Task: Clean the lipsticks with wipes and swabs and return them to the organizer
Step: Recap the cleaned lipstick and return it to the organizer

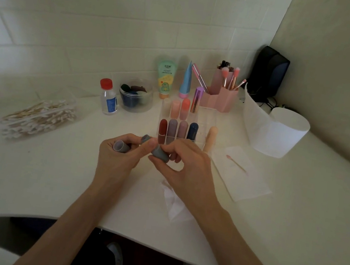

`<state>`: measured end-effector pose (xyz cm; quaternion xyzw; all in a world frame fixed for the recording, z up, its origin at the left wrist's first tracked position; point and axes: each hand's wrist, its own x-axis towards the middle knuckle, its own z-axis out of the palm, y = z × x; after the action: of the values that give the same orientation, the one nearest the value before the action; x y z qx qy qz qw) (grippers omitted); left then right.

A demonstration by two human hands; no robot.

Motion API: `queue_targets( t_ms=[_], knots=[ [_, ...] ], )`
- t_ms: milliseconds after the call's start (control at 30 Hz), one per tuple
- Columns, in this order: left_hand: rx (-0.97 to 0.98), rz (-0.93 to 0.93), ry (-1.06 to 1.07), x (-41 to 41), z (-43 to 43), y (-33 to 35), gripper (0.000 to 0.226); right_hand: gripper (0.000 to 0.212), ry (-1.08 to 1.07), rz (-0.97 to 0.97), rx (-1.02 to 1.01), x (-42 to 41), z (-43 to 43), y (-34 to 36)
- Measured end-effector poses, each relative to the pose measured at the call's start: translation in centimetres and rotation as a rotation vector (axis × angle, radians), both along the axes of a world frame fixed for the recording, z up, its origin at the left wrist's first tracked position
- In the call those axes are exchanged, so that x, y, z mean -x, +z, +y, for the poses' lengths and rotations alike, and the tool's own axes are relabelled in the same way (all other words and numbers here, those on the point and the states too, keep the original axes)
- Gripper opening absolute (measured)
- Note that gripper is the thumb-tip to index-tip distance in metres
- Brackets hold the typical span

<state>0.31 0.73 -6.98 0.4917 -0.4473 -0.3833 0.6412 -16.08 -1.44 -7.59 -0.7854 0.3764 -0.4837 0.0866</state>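
Left hand (pixel 117 159): fingers (pixel 132 142) curled round grey cap (pixel 120 147), open end toward camera. Right hand (pixel 186 170): fingers (pixel 175 147) pinch grey lipstick body (pixel 159 153). Both held above desk (pixel 47 181), just in front of organizer (pixel 206 116).

Organizer: front row holds dark red, two mauve and navy lipsticks; back row holds peach, coral, purple-gold.

Left of organizer: clear tub (pixel 134 105) holding sponges; far left, swab box (pixel 39 115). Behind-right: pink holder (pixel 223 98) holding brushes.
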Motion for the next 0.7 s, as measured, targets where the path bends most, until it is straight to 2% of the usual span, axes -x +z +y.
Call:
queue_targets(
  t_ms=[133, 267, 367, 467, 567, 700],
  knots=[
    [0.017, -0.013, 0.015, 0.1, 0.2, -0.2, 0.029, 0.027, -0.073, 0.025, 0.12, -0.5, -0.1, -0.6],
    [0.015, -0.041, 0.003, 0.1, 0.2, -0.2, 0.026, 0.027, -0.116, 0.047, 0.182, -0.6, -0.2, -0.9],
    [0.033, -0.14, -0.027, 0.0, 0.1, -0.3, 0.029, 0.025, -0.118, 0.031, 0.075, -0.4, -0.2, -0.9],
    [-0.012, -0.127, -0.12, 0.4, 0.0, -0.5, 0.05, 0.026, -0.169, 0.011, -0.046, 0.4, -0.7, -0.7],
    [-0.012, -0.206, -0.217, 0.7, 0.1, -1.0, 0.048, 0.032, -0.17, -0.088, -0.135, 1.2, -0.9, 0.0],
    [0.073, -0.369, -0.22, 0.6, -0.1, -1.3, 0.053, 0.028, -0.163, -0.055, -0.087, 1.6, -1.0, 0.3]
  ],
)
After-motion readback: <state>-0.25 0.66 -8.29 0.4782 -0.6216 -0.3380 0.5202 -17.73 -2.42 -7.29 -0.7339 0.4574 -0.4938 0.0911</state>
